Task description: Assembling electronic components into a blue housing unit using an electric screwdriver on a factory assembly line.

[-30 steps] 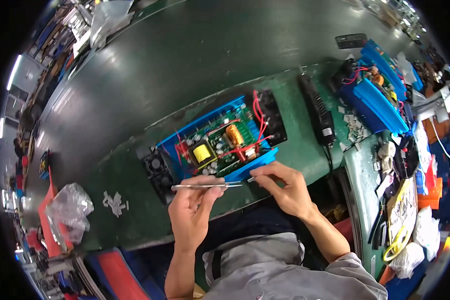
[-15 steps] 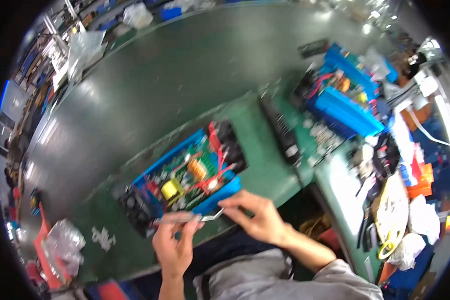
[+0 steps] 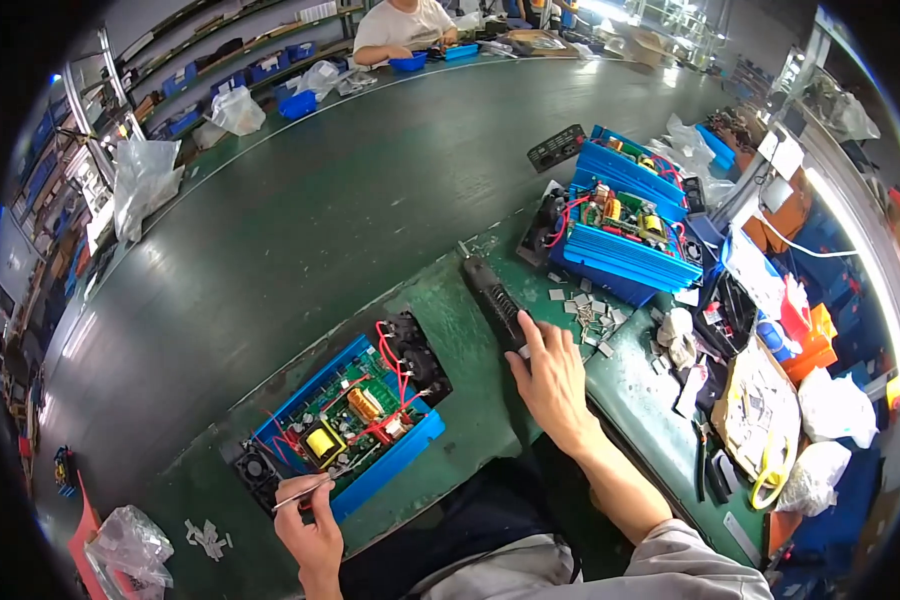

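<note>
My left hand (image 3: 308, 525) is closed on slim metal tweezers (image 3: 305, 492), whose tips reach over the near edge of a blue-cased circuit board unit (image 3: 390, 447). Its green board (image 3: 348, 415) carries a yellow transformer, a copper coil and red wires. Black fan end plates (image 3: 417, 355) stand at both ends of the case. To the right, my right hand (image 3: 555, 385) has its thumb and fingers around the rear part of a black electric screwdriver (image 3: 492, 295), which lies on the green mat with its bit pointing away from me.
Two more open blue units (image 3: 630, 255) are stacked at the right, by scattered small grey pieces (image 3: 595, 315). Pale clips (image 3: 207, 540) and a plastic bag (image 3: 130, 545) lie at left. A person (image 3: 410, 35) sits across the wide dark belt (image 3: 300, 200).
My right hand has left the tweezers and moved right to the screwdriver. My left hand, still holding the tweezers, is lower and further left. The view has tilted up.
</note>
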`<action>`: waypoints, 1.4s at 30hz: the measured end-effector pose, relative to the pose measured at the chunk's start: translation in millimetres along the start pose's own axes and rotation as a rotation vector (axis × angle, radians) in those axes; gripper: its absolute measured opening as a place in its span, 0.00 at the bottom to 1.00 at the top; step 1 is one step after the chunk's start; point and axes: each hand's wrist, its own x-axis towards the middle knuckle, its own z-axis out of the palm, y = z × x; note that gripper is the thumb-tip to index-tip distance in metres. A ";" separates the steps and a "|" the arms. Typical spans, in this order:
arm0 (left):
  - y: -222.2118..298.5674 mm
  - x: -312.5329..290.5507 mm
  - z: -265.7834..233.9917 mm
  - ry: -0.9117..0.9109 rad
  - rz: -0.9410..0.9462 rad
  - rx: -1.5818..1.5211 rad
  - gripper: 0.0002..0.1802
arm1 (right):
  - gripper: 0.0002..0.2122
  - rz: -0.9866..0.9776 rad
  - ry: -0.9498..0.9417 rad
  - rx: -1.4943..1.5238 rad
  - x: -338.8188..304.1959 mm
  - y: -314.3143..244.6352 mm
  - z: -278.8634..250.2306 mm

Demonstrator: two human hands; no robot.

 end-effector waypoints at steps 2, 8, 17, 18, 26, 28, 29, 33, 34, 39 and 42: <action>1.1 1.0 1.6 -0.001 0.001 -0.015 0.01 | 0.29 0.033 -0.041 0.006 -5.0 1.1 -1.7; -1.5 -1.5 -3.5 -0.002 0.041 0.073 0.02 | 0.35 0.177 -0.201 0.174 -56.6 -20.2 -32.2; 1.9 6.8 2.5 -0.064 0.128 0.135 0.04 | 0.24 0.935 -0.782 0.909 -159.5 -42.8 -66.6; -3.2 6.6 2.0 -0.070 0.161 0.157 0.04 | 0.23 0.867 -0.803 0.974 -171.0 -44.2 -57.4; 8.4 6.1 3.5 -0.074 0.072 0.160 0.06 | 0.26 0.440 -0.840 1.053 -205.6 -77.5 -37.3; 7.8 2.2 2.3 -0.061 0.041 0.127 0.08 | 0.27 0.435 -0.859 1.049 -203.0 -79.8 -37.7; 6.5 1.2 -1.7 -0.057 0.090 0.129 0.08 | 0.27 0.406 -0.871 1.045 -201.0 -80.4 -37.0; 7.6 -0.9 -7.1 -0.038 0.151 0.152 0.09 | 0.28 0.411 -0.904 1.050 -194.9 -80.4 -35.8; 7.5 -1.9 -8.0 -0.032 0.147 0.157 0.09 | 0.28 0.404 -0.910 1.049 -193.8 -80.1 -35.9; 9.5 -2.7 -11.0 -0.035 0.136 0.175 0.09 | 0.30 0.424 -0.949 1.028 -190.6 -81.7 -36.9; 2.9 0.6 -2.1 -0.078 0.104 0.134 0.10 | 0.29 0.492 -0.995 1.003 -190.3 -84.0 -36.2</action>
